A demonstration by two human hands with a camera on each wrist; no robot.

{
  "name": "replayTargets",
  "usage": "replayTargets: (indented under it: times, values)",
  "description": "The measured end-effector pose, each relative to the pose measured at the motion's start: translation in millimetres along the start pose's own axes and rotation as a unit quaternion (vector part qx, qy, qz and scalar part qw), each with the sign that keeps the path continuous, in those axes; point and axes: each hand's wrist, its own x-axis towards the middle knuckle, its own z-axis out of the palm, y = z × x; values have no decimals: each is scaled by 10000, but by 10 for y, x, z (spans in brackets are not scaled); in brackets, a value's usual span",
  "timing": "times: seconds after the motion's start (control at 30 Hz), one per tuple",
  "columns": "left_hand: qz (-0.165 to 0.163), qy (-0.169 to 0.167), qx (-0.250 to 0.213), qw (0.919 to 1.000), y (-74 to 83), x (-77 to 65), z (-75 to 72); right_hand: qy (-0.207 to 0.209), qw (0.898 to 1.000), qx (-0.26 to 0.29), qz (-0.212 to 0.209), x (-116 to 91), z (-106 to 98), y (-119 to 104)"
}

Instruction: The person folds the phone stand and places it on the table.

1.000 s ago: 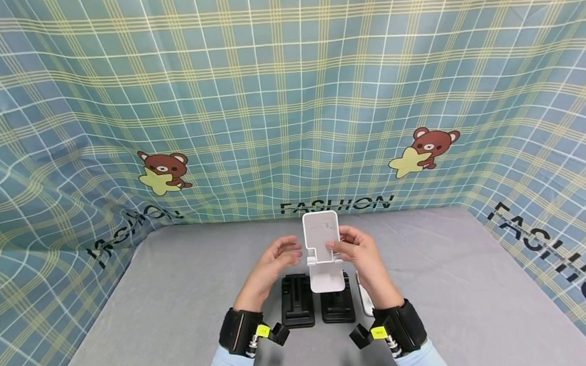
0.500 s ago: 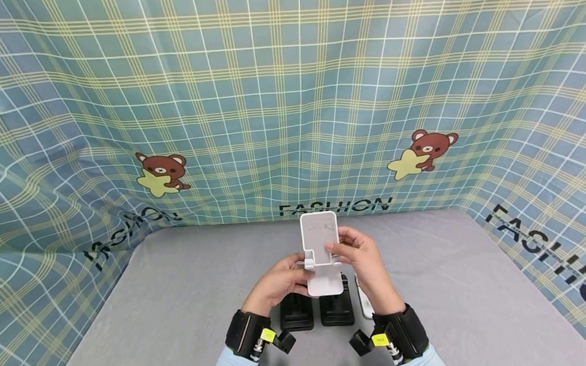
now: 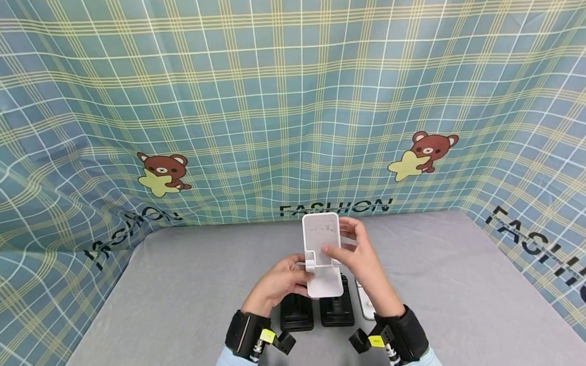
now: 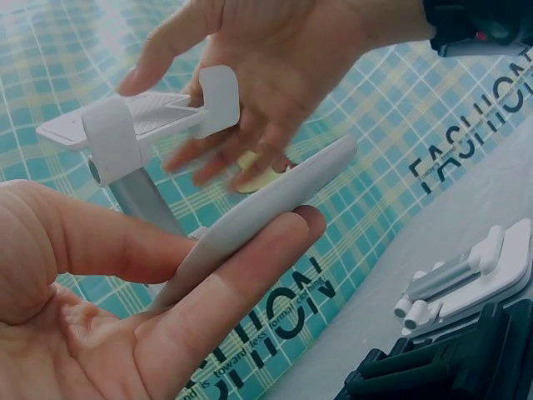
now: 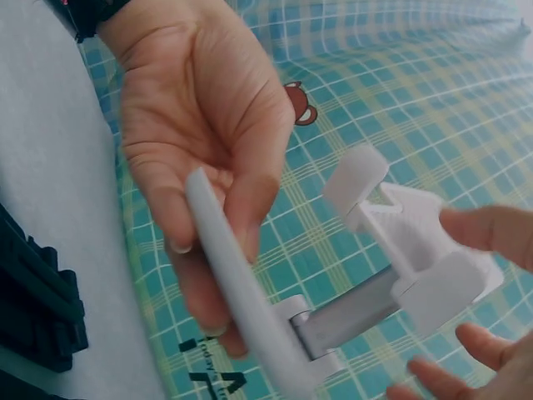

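Note:
A white phone stand (image 3: 322, 239) is held unfolded above the table, its ridged cradle plate uppermost. My left hand (image 3: 280, 283) pinches the flat base between thumb and fingers; the left wrist view shows this base (image 4: 258, 218) edge-on. A grey metal arm (image 5: 354, 308) joins base and cradle in the right wrist view. Around the cradle is my right hand (image 3: 358, 254), thumb in front of the plate and fingers spread at its right side. In the left wrist view those fingers are blurred and stand apart from the cradle; whether the thumb touches it I cannot tell.
Below the hands, a black folded stand (image 3: 297, 315) and a second black stand (image 3: 336, 310) lie side by side on the grey table (image 3: 194, 298). Right of them lies another white stand (image 3: 367, 306), partly behind my right forearm. A checked cloth (image 3: 288, 95) rises behind.
My left hand has come in from the left and taken hold of the stand's base. The right hand's fingers have loosened and spread, its thumb shifting slightly left over the plate.

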Motion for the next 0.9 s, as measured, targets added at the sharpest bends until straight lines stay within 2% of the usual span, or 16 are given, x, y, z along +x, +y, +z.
replayTargets:
  times: [0.2,0.33,0.6,0.73,0.9]
  values:
    - [45,-66,34,10000,7,-3,15,-785,9962,2,377,36,12,137]
    - [36,-55,10,10000,0,-2,31,-881,9949,69,485,46,10,191]
    - [-12,-26,64,10000,7,-9,59,-637,9969,-34,463,80,9,220]
    - [-15,-72,9,10000,23,-22,90,-209,9991,-141,348,111,35,267]
    - [-39,-209,-23,9998,42,-31,146,406,9991,-128,-39,147,55,352]
